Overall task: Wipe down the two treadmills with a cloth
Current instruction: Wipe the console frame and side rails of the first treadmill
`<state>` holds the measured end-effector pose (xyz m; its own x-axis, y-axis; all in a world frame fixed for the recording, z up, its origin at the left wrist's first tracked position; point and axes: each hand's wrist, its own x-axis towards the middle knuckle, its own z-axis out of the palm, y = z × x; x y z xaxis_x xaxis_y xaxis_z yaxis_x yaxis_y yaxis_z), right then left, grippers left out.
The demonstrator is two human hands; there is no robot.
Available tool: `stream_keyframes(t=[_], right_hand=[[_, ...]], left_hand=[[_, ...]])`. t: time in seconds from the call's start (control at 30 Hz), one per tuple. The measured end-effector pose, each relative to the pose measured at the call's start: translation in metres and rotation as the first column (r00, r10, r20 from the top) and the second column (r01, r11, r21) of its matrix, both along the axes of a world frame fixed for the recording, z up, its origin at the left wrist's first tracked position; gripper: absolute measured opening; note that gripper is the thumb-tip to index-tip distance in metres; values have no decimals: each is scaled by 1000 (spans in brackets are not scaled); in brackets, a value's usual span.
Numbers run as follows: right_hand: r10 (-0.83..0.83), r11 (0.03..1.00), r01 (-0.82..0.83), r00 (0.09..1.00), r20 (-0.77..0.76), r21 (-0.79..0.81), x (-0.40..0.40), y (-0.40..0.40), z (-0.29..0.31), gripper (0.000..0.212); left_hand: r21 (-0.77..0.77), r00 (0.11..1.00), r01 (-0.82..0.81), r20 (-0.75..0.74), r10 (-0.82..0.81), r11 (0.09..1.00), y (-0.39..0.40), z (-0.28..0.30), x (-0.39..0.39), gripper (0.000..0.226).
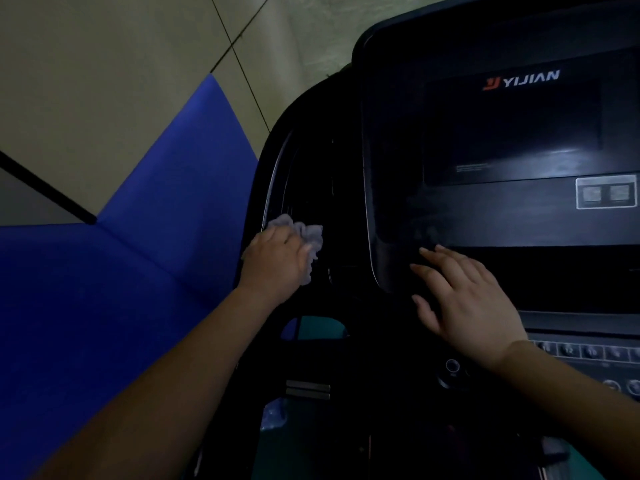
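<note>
L hand (277, 259) bunches the grey cloth (304, 237), fingers curled round it, pressing it on the treadmill (311, 161) console's left side panel, just beside the silver trim strip (273, 178). Strip's long axis runs up and away from the cloth, so next wipe probably follows it upward. R hand (464, 299) lies flat, fingers straight and slightly apart, on the display panel (502, 216) lower left corner, well right of cloth. L hand clearly nearer the unwiped side. Screen (512, 133) lies up-right of both hands.
</note>
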<state>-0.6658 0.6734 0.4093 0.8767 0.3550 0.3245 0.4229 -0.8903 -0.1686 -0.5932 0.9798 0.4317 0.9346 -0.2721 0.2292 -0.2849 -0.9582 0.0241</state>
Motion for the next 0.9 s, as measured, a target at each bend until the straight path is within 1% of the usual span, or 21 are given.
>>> stream_keyframes(t=[0.07,0.13,0.23,0.27,0.3,0.37,0.47,0.53,0.57,0.6,0.67,0.77,0.8,0.9], right_hand=[[0,1000,0,1000,4,2,0,1,0,48],[2,1000,-2,1000,6,5,0,1,0,47],[0,1000,0,1000,3,0,0,1,1,48],[-1,1000,1,1000,1,-1,0,1,1,48],[-1,1000,1,1000,-1,-1,0,0,1,48],[1,1000,-1,1000,-1,1,0,0,0,47],[2,1000,-2,1000,2,4,0,0,1,47],[-3,1000,3,1000,3,7,0,0,1,47],[-3,1000,3,1000,2,7,0,0,0,46],[-3,1000,3,1000,-1,8,-1,0,0,46],[2,1000,-1,1000,-9,9,0,0,0,46],[4,1000,-4,1000,-15,14,0,0,1,47],[4,1000,-3,1000,-16,14,0,0,1,47],[1,1000,-1,1000,-25,11,-1,0,2,48]], left_hand=[[-23,1000,6,-27,-7,1000,-2,0,-3,55],[-41,997,-17,-70,14,999,-11,6,-6,55],[-171,968,-82,-247,38,982,-39,11,-6,42],[-189,966,-75,-257,24,979,-47,10,-8,36],[-176,973,-45,-230,3,983,-50,9,-10,32],[-130,981,0,-191,-25,992,-41,8,-12,34],[-27,986,-46,-159,41,999,-11,6,-8,52],[40,986,-84,-139,88,996,-13,5,-8,58],[52,983,-99,-152,106,994,-23,5,-8,59],[56,978,-110,-170,118,992,-34,4,-9,59],[42,979,-83,-184,90,996,-50,2,-11,58],[-54,962,-38,-272,22,998,-34,10,-8,49],[-49,954,-43,-298,27,998,-23,13,-5,46],[20,956,-74,-283,77,997,-10,17,1,41]])
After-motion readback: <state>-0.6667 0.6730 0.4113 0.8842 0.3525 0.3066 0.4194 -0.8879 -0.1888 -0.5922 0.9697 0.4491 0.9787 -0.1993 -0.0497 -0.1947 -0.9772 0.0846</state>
